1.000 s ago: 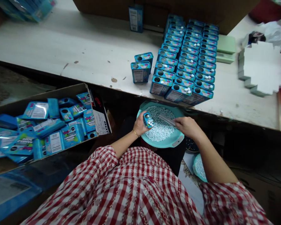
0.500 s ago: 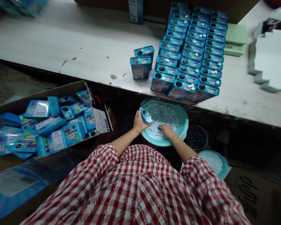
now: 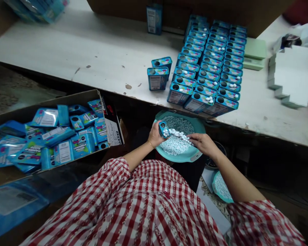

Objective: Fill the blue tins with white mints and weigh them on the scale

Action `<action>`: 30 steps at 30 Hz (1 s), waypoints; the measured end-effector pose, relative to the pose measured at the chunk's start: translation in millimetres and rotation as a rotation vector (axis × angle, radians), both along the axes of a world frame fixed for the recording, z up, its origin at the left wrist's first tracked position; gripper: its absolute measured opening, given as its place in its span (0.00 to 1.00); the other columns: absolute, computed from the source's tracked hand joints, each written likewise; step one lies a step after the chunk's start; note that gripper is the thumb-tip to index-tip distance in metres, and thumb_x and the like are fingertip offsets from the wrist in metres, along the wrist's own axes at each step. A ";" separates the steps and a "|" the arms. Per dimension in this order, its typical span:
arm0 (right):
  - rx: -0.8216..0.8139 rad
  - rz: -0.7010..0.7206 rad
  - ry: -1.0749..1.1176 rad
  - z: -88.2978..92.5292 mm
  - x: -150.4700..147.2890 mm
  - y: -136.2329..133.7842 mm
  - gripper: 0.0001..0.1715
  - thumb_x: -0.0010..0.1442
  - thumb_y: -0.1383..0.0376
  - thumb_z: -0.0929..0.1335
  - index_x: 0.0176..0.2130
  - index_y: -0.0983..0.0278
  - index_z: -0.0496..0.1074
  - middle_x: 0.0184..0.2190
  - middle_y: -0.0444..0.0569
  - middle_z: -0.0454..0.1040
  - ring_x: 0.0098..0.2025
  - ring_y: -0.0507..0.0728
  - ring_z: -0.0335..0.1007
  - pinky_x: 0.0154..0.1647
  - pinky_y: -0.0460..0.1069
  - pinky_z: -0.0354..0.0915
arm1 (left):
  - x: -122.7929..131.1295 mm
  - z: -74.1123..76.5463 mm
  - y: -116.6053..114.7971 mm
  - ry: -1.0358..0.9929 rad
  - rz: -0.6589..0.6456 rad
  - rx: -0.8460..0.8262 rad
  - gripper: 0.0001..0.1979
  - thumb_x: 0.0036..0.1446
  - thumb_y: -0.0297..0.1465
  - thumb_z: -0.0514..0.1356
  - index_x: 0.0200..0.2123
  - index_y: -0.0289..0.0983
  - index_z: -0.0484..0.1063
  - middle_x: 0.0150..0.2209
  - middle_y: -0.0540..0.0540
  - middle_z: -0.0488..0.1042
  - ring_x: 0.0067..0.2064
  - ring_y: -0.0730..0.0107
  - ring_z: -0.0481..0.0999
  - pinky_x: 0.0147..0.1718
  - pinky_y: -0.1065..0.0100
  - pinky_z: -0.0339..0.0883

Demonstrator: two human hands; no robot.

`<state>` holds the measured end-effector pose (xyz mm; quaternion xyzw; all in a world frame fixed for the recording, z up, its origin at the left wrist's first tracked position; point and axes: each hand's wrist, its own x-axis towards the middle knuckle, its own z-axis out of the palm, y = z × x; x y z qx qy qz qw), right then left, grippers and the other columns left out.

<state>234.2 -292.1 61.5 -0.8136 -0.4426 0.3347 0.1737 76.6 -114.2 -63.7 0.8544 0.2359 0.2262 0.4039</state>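
My left hand (image 3: 155,136) is closed around a small blue candy box (image 3: 163,129), held tilted over a teal bowl (image 3: 182,157) of white candies in my lap. My right hand (image 3: 201,142) grips a scoop (image 3: 179,135) loaded with white candies, its tip against the box's round opening. Several candies lie heaped at the hole. On the white table (image 3: 92,58) above the bowl stand rows of blue boxes (image 3: 207,68) with open round holes, and two more boxes (image 3: 157,73) stand apart to their left.
A cardboard carton (image 3: 53,133) of loose blue boxes lies at my left. A second teal bowl (image 3: 220,186) of candies and a dark bowl sit low on the right. A green scale (image 3: 254,53) and white folded cartons (image 3: 295,77) occupy the table's right.
My right hand dipped into the bowl's candies half a second ago, and has now come up with a loaded scoop to the opening of the box. The left hand kept holding the box.
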 end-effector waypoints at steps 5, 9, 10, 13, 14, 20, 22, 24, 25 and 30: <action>-0.302 0.127 -0.317 38.2 -22.5 46.0 0.17 0.58 0.66 0.60 0.40 0.61 0.76 0.40 0.53 0.77 0.44 0.59 0.71 0.44 0.50 0.63 | 3.1 -4.4 -6.7 -0.019 -0.089 0.151 0.45 0.39 0.39 0.67 0.57 0.33 0.49 0.54 0.34 0.63 0.57 0.50 0.63 0.57 0.49 0.57; -0.481 0.213 -0.475 59.6 -45.6 75.8 0.17 0.58 0.69 0.59 0.40 0.67 0.75 0.38 0.61 0.75 0.42 0.61 0.73 0.42 0.51 0.64 | 3.7 -10.3 -8.2 -0.008 -0.106 0.186 0.44 0.41 0.37 0.66 0.58 0.32 0.48 0.55 0.33 0.62 0.58 0.50 0.61 0.56 0.50 0.58; -0.489 0.224 -0.490 63.8 -48.5 78.7 0.18 0.58 0.70 0.59 0.41 0.68 0.74 0.38 0.62 0.75 0.42 0.61 0.73 0.42 0.51 0.64 | 3.5 -11.1 -8.0 -0.003 -0.107 0.180 0.44 0.41 0.37 0.66 0.58 0.33 0.48 0.55 0.34 0.61 0.58 0.50 0.61 0.56 0.50 0.58; -0.490 0.228 -0.496 71.9 -46.1 70.9 0.19 0.58 0.70 0.57 0.41 0.67 0.74 0.38 0.62 0.75 0.42 0.62 0.72 0.41 0.52 0.64 | 2.2 -10.2 -7.7 0.000 -0.098 0.147 0.43 0.42 0.37 0.65 0.59 0.34 0.48 0.55 0.35 0.61 0.59 0.51 0.60 0.56 0.49 0.58; -0.496 0.206 -0.493 72.1 -42.0 63.0 0.19 0.59 0.70 0.57 0.41 0.66 0.74 0.38 0.61 0.75 0.42 0.62 0.72 0.41 0.52 0.64 | 1.7 -8.6 -8.0 -0.007 -0.094 0.138 0.43 0.42 0.38 0.64 0.59 0.34 0.48 0.55 0.35 0.61 0.59 0.50 0.60 0.56 0.49 0.58; -0.546 -0.055 -0.430 30.7 -17.4 6.5 0.20 0.60 0.64 0.58 0.46 0.58 0.73 0.41 0.55 0.75 0.44 0.62 0.71 0.42 0.52 0.63 | 4.7 9.7 -11.8 0.015 -0.233 0.241 0.37 0.43 0.32 0.62 0.57 0.37 0.54 0.55 0.37 0.63 0.59 0.49 0.59 0.58 0.47 0.52; -0.579 -0.102 -0.395 5.5 -18.5 -1.3 0.20 0.60 0.64 0.58 0.46 0.59 0.73 0.41 0.55 0.75 0.44 0.62 0.71 0.41 0.52 0.64 | 8.1 16.2 -9.7 0.044 -0.242 0.259 0.36 0.43 0.29 0.61 0.57 0.39 0.54 0.55 0.38 0.63 0.59 0.49 0.58 0.58 0.46 0.49; -0.581 -0.125 -0.371 -18.4 -23.4 -2.7 0.21 0.60 0.67 0.57 0.47 0.59 0.72 0.42 0.56 0.74 0.44 0.62 0.71 0.41 0.52 0.64 | 10.2 22.7 -5.4 0.009 -0.218 0.235 0.37 0.43 0.29 0.61 0.58 0.38 0.53 0.55 0.38 0.62 0.60 0.50 0.58 0.58 0.46 0.50; -0.566 -0.132 -0.366 -28.8 -26.3 -1.9 0.22 0.60 0.67 0.56 0.48 0.60 0.72 0.43 0.56 0.74 0.45 0.62 0.71 0.41 0.52 0.64 | 10.2 26.2 -3.0 -0.027 -0.211 0.214 0.38 0.43 0.31 0.62 0.58 0.38 0.52 0.55 0.37 0.62 0.60 0.51 0.58 0.58 0.48 0.52; -0.498 -0.123 -0.334 -65.1 -39.2 5.1 0.22 0.61 0.68 0.55 0.47 0.63 0.71 0.44 0.57 0.73 0.45 0.60 0.71 0.42 0.51 0.63 | 1.7 44.8 0.6 -0.143 -0.119 0.083 0.45 0.38 0.42 0.67 0.57 0.37 0.49 0.54 0.37 0.62 0.56 0.54 0.64 0.55 0.55 0.59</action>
